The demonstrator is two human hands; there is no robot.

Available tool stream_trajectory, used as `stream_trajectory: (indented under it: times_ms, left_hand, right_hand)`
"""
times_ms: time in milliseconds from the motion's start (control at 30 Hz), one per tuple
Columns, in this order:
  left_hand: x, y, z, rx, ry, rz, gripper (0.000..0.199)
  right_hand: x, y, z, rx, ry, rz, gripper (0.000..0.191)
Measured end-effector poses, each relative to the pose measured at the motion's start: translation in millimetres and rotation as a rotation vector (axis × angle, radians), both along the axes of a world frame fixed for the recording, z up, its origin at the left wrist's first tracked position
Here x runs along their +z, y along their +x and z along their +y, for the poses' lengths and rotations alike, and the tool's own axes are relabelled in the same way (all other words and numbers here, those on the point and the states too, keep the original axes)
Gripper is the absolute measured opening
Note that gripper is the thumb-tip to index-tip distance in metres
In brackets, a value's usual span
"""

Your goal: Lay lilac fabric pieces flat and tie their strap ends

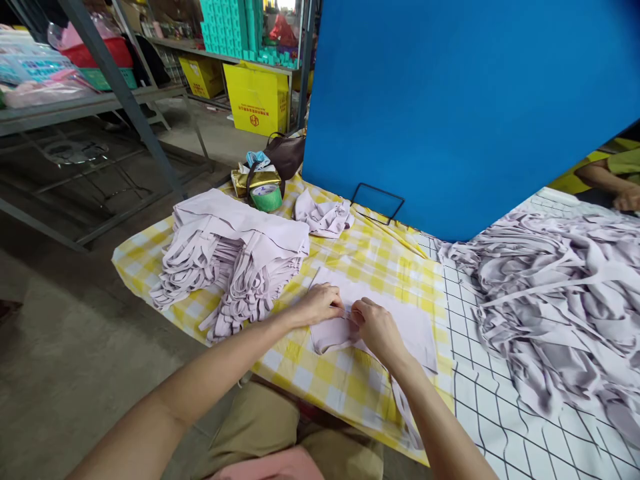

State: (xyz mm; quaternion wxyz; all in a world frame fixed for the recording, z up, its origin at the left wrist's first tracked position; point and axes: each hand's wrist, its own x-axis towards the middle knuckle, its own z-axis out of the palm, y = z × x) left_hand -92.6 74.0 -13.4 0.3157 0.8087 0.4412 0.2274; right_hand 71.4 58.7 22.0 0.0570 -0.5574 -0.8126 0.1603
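Note:
A pale lilac fabric garment (pixel 405 327) with a strap lies spread on the yellow checked tablecloth (pixel 300 360) in front of me. My left hand (pixel 323 305) has its fingers closed on the fabric near the garment's left part. Close beside it, my right hand (pixel 373 323) pinches the same cloth, the fingertips of both hands almost meeting. The strap (pixel 406 413) trails down toward the table's near edge under my right forearm. To the left of my hands sits a thick stack of matching garments (pixel 240 223), their straps hanging in loops.
A crumpled lilac piece (pixel 324 215), green tape roll (pixel 266 197) and dark bag (pixel 287 157) lie farther back. A blue panel (pixel 450 113) rises behind a black wire stand (pixel 377 200). Heaped lilac garments (pixel 560 287) cover the right side, near another person's hand (pixel 627 198).

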Motion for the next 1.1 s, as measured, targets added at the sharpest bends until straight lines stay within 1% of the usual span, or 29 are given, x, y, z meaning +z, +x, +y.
stream_trajectory:
  times_ms: [133, 300, 700, 833, 933, 1033, 1100]
  left_hand:
    - [-1.5, 1, 0, 0.013, -0.001, 0.011, 0.009]
    - [-2.6, 0, 1, -0.009, -0.003, 0.028, 0.008]
    - [0.6, -1, 2, -0.051, 0.007, 0.027, 0.009]
    - [-0.4, -1, 2, -0.050, 0.005, 0.017, 0.008]
    - [-2.0, -1, 2, -0.042, 0.008, 0.009, 0.008]
    - [-2.9, 0, 0, -0.023, 0.014, -0.001, 0.009]
    - [-2.4, 1, -3, -0.008, 0.021, -0.010, 0.011]
  right_hand:
    - [6.7, 1, 8, 0.048, -0.045, 0.013, 0.023]
    - [9.0, 2, 13, 0.054, -0.098, 0.037, 0.025]
    - [8.2, -7, 11, 0.078, -0.045, 0.014, 0.025]
    - [4.5, -11, 10, 0.054, -0.033, 0.037, 0.024]
    - [-1.3, -12, 8, 0.006, -0.025, 0.072, 0.022]
    - [-5.6, -12, 0, -0.062, -0.021, 0.108, 0.022]
    - [-6.2, -10, -9, -0.105, -0.021, 0.123, 0.025]
